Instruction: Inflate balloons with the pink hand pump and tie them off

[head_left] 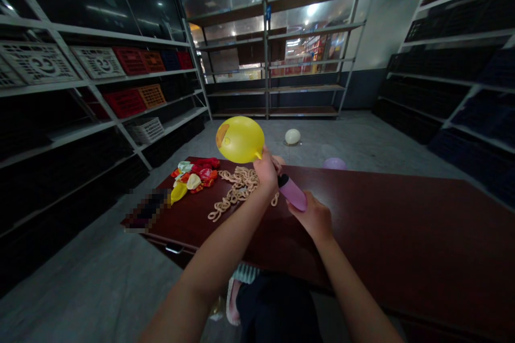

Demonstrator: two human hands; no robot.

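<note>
While your left hand [265, 169] is closed around the neck of the inflated yellow balloon [240, 142], your right hand [317, 218] grips the lower end of a pink cylindrical tool [293, 193] with its fingers wrapped around the body. The balloon is located above the far left part of the dark red-brown table [374, 220], its rounded end directed to your left and its neck at your left fingers. The tool is tilted, with its dark tip directed up and to the left, just beside your left hand; you cannot tell from this view whether tip and fingers are in contact. Neither hand is spread wide; the exact position of your left fingertips is partly hidden by the hand itself. On the table surface, to the left of your left wrist, lies a tangle of beige loops [235, 190]. Farther left, adjacent to the loops, is a pile of limp multicolored balloons [201, 174], with a flat yellow balloon [179, 192] at its near edge. Beyond the table, a white balloon [293, 136] is on the floor [358, 139], and a pale purple balloon [335, 163] shows partly behind the far table edge.
</note>
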